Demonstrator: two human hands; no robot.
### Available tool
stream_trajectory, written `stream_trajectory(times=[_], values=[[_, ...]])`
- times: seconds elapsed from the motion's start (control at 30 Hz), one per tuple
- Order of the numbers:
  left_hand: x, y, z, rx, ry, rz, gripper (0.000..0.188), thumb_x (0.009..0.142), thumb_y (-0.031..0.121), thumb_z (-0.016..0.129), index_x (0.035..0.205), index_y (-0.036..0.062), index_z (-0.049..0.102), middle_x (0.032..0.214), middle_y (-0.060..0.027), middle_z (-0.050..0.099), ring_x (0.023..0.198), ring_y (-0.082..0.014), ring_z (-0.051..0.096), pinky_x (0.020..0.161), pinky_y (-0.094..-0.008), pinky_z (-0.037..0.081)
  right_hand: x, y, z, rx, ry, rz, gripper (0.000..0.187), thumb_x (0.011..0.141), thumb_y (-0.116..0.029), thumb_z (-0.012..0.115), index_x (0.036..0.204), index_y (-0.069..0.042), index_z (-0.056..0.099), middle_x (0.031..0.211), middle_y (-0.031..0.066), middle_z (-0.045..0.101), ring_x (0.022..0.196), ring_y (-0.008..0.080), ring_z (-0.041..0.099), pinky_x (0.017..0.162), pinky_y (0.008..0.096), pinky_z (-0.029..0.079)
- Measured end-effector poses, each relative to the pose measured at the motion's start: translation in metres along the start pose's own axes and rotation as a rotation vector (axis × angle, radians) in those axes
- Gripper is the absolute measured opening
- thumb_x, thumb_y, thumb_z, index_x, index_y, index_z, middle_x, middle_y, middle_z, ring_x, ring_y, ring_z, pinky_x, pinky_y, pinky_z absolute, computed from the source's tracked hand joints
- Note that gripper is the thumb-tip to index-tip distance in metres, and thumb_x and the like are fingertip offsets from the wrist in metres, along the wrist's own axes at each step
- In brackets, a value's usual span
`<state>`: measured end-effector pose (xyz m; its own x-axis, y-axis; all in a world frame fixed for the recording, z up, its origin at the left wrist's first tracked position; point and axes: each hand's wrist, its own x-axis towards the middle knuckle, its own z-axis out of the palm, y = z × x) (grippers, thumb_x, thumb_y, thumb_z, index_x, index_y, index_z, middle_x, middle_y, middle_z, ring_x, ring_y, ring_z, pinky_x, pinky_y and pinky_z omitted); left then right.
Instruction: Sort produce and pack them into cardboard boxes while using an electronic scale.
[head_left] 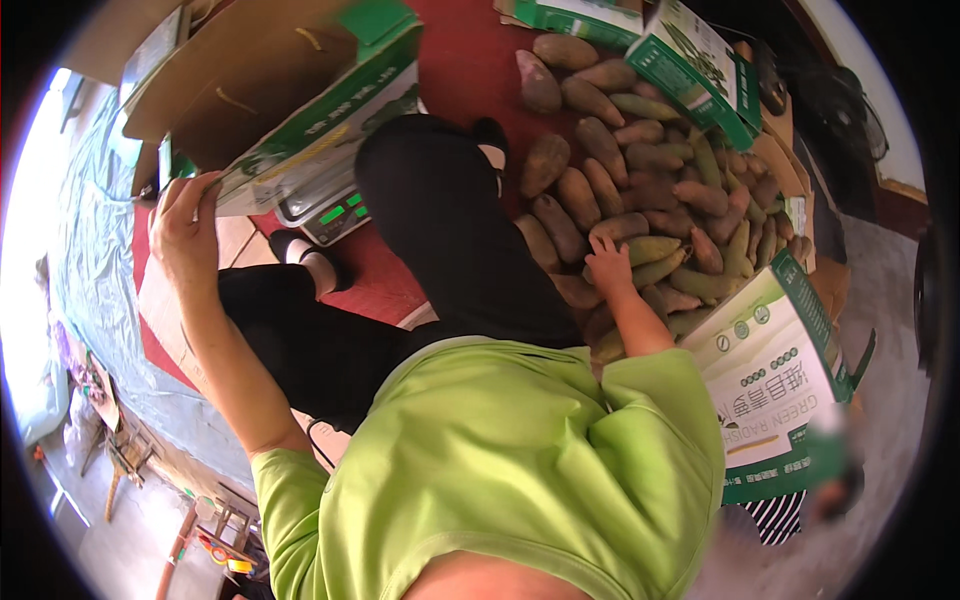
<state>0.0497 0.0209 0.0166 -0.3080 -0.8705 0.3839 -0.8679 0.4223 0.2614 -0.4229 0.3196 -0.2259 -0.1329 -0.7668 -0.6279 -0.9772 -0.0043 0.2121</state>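
My left hand [185, 235] pinches the near edge of a large open cardboard box [225, 100], brown inside and green and white outside. That box leans over a digital scale [335, 222] with lit green displays; most of the scale's top is hidden under it. Over on the right, my right hand [608, 268] rests with fingers apart on a heap of long radishes [655, 200]. Some of them are green, many reddish-brown and dirty. The fingertips touch a green radish [652, 248], and nothing is gripped in that hand.
Beside the heap at right stands a white and green printed carton [765, 370]. Another carton [690, 65] lies at the heap's far side. Red covering [455, 75] spreads over the floor. Blue plastic sheeting [95, 270] lies at left, with a small wooden stool [230, 530] at lower left.
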Motion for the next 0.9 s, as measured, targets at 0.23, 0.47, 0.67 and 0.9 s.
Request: stream_trajectory(times=[0.23,0.47,0.67,0.9], values=[[0.001,0.004,-0.003,0.043,-0.032,-0.049,0.010,0.082,0.014,0.063,0.090,0.0120,0.069,0.081,-0.0038,0.061,0.078,-0.0259,0.059,0.071,-0.0337,0.046,0.008,-0.003,-0.078,0.379,0.174,0.084,0.050,0.072,-0.007,0.070,0.118,-0.017,0.056,0.121,0.0068,0.055,0.120,0.0257,0.046,0.095,0.0472,0.040],[-0.003,0.003,-0.007,0.063,-0.036,-0.075,0.010,0.082,0.019,0.062,0.088,0.0145,0.069,0.080,-0.0010,0.060,0.082,-0.0226,0.059,0.077,-0.0356,0.043,0.024,-0.018,-0.185,1.113,0.532,0.126,0.061,0.068,-0.005,0.075,0.123,-0.012,0.051,0.114,0.0125,0.057,0.104,0.0314,0.053,0.088,0.0394,0.044],[-0.001,0.004,-0.007,0.062,-0.039,-0.073,0.008,0.081,0.018,0.064,0.086,0.0136,0.069,0.078,-0.0014,0.059,0.081,-0.0210,0.060,0.077,-0.0344,0.042,-0.016,-0.030,-0.327,1.425,0.968,-0.378,0.055,0.073,0.003,0.072,0.123,-0.003,0.049,0.120,0.0078,0.055,0.109,0.0176,0.054,0.092,0.0316,0.045],[0.000,0.003,-0.008,0.060,-0.014,-0.019,0.008,0.081,0.017,0.063,0.085,0.0123,0.069,0.078,-0.0019,0.060,0.082,-0.0213,0.060,0.077,-0.0342,0.042,-0.027,-0.051,-0.439,1.474,1.317,-0.818,0.047,0.079,-0.007,0.070,0.123,-0.004,0.053,0.119,0.0120,0.061,0.109,0.0227,0.058,0.096,0.0343,0.044]])
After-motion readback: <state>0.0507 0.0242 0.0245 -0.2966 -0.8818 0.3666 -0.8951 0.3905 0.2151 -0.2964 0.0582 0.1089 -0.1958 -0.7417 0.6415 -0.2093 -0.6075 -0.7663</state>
